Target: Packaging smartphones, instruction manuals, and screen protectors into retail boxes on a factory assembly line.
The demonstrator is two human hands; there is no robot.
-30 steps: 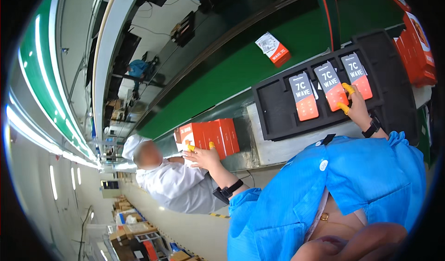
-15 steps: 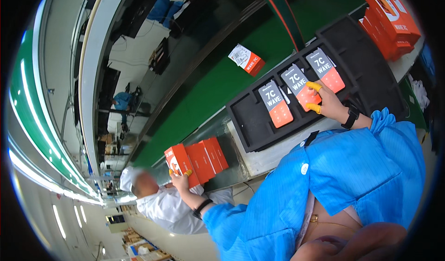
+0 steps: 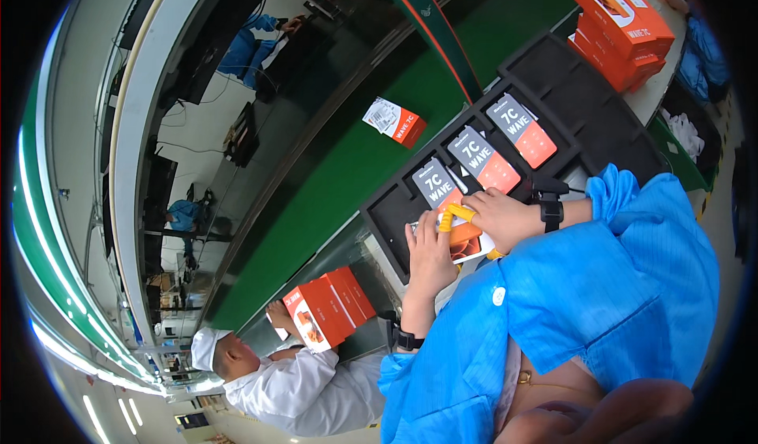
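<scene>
A small orange-and-white box (image 3: 467, 248) with a picture on its face is gripped between both hands, low over the near edge of the black tray (image 3: 388, 221). On its left side is my left hand (image 3: 429, 256), fingers curled round it. My right hand (image 3: 500, 220) closes on it from the right. Yellow finger covers show on both hands. Three grey-and-orange phone-shaped pieces lie in the tray's compartments: a left one (image 3: 433, 182) just beyond the box, a middle one (image 3: 483, 160) and a right one (image 3: 521, 131).
A row of orange boxes (image 3: 338, 306) stands at the left, where a co-worker in white (image 3: 304, 389) has a hand against it. Another orange-and-white box (image 3: 395, 120) lies on the green belt (image 3: 316, 183). Stacked orange boxes (image 3: 624, 29) stand at the far right. A green post (image 3: 434, 33) rises beyond the tray.
My left hand has left the box row and come right to the tray. My right hand has moved off the middle phone-shaped piece. A box is now between both hands.
</scene>
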